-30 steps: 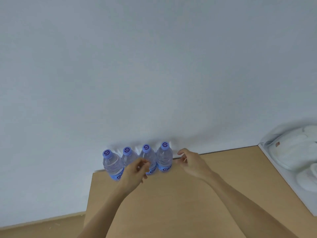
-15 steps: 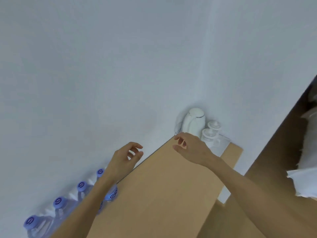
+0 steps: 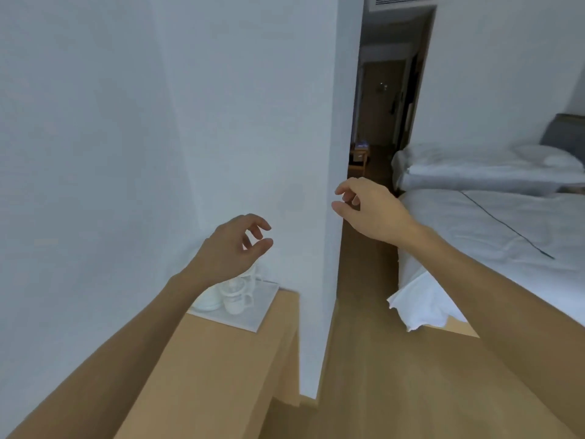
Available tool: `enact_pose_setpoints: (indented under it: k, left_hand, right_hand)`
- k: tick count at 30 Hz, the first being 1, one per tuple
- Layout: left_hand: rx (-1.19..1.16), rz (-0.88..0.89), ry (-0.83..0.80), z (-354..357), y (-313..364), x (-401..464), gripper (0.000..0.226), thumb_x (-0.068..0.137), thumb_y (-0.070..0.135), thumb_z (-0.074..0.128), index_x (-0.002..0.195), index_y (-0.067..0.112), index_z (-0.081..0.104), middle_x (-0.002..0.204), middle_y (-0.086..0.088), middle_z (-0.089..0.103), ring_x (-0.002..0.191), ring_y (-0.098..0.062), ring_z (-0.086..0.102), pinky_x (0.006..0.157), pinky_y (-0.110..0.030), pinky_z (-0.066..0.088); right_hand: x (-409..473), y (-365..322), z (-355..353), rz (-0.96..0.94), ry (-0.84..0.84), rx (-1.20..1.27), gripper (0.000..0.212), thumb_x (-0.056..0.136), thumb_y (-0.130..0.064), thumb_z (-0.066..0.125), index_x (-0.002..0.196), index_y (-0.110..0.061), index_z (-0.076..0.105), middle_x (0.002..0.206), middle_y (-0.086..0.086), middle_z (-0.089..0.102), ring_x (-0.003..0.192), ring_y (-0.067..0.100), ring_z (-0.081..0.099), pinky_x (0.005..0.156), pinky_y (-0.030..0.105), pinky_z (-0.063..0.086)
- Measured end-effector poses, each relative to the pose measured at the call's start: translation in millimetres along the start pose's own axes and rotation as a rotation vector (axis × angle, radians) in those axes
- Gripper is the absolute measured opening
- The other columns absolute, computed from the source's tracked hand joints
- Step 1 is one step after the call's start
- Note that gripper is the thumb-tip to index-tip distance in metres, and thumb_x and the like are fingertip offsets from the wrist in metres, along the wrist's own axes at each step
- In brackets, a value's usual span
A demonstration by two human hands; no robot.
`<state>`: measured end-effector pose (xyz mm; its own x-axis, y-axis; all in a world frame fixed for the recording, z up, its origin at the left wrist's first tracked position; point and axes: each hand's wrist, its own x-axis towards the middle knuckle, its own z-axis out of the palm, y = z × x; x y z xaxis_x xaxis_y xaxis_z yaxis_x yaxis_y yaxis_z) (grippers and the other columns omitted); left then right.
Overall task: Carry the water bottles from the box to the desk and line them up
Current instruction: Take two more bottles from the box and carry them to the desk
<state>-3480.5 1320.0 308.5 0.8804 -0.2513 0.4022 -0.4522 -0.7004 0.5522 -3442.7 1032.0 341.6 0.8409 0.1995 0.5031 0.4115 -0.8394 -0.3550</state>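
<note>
A white wall [image 3: 158,122] fills most of what I see, ending in a corner beside a dim hallway [image 3: 383,106]. To the right lie two beds [image 3: 493,223] under white sheets, a thin dark cord trailing across the nearer one. Wooden flooring [image 3: 364,359] runs between the nearer bed and the desk [image 3: 205,375], which sits pushed against the wall, probably so its back edge can guide a neat row.

At the desk's far end a clear tray [image 3: 253,315] holds a white kettle [image 3: 209,299] and cups [image 3: 235,297], tucked into the corner out of the working space.

The person's arms reach forward at chest height. The left hand [image 3: 231,248] hangs above the tray with fingers loosely curled, holding nothing. The right hand [image 3: 370,210] floats in front of the wall corner, fingers likewise relaxed and bent, empty. Both look free because, I judge, the person is turned toward the room to fetch more.

No water bottles or box appear in this view, so I cannot tell where they sit from here; the box is presumably somewhere off toward the hallway or beds.
</note>
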Motion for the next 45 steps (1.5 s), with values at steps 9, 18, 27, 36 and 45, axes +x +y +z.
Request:
enact_pose_setpoints:
  k: [9, 18, 27, 36, 45]
  left_hand:
    - [-0.016, 0.146, -0.047, 98.0, 128.1, 115.9, 0.02, 0.091, 0.037, 0.061, 0.11, 0.03, 0.06, 0.099, 0.012, 0.063, 0.083, -0.011, 0.062, 0.079, -0.035, 0.053]
    - [0.06, 0.271, -0.063, 179.6, 159.9, 241.8, 0.019, 0.092, 0.036, 0.06, 0.109, 0.029, 0.06, 0.098, 0.013, 0.062, 0.078, -0.012, 0.062, 0.076, -0.028, 0.055]
    - [-0.029, 0.362, -0.074, 256.7, 152.2, 396.4, 0.013, 0.092, 0.039, 0.059, 0.105, 0.039, 0.055, 0.093, 0.019, 0.059, 0.08, -0.006, 0.061, 0.071, -0.02, 0.054]
    - [-0.043, 0.346, -0.099, 324.2, 146.0, 544.2, 0.018, 0.093, 0.036, 0.059, 0.11, 0.031, 0.059, 0.093, 0.015, 0.06, 0.082, -0.008, 0.061, 0.068, -0.016, 0.049]
    - [0.034, 0.334, -0.061, 401.1, 134.1, 701.3, 0.021, 0.093, 0.036, 0.059, 0.113, 0.03, 0.059, 0.094, 0.015, 0.061, 0.084, -0.007, 0.061, 0.073, -0.022, 0.053]
  right_hand:
    - [16.2, 132.8, -120.2, 0.101, 0.094, -0.06, 0.03, 0.097, -0.042, 0.054, 0.121, -0.024, 0.057, 0.103, -0.01, 0.055, 0.087, 0.006, 0.053, 0.075, 0.024, 0.045]
    - [59.3, 239.6, -148.9, 0.173, 0.115, -0.12, 0.03, 0.098, -0.039, 0.053, 0.12, -0.019, 0.058, 0.112, -0.002, 0.06, 0.096, 0.014, 0.056, 0.081, 0.028, 0.047]
    - [154.8, 358.0, -148.1, 0.214, 0.13, -0.171, 0.032, 0.096, -0.041, 0.054, 0.12, -0.019, 0.058, 0.107, -0.002, 0.06, 0.09, 0.01, 0.054, 0.075, 0.023, 0.041]
    - [250.9, 469.4, -145.9, 0.245, 0.162, -0.148, 0.032, 0.096, -0.043, 0.054, 0.119, -0.02, 0.06, 0.106, -0.007, 0.058, 0.092, 0.009, 0.054, 0.075, 0.023, 0.04]
    - [363.2, 614.5, -134.5, 0.213, 0.171, -0.134, 0.033, 0.096, -0.041, 0.053, 0.121, -0.019, 0.059, 0.11, -0.003, 0.06, 0.094, 0.012, 0.055, 0.078, 0.024, 0.039]
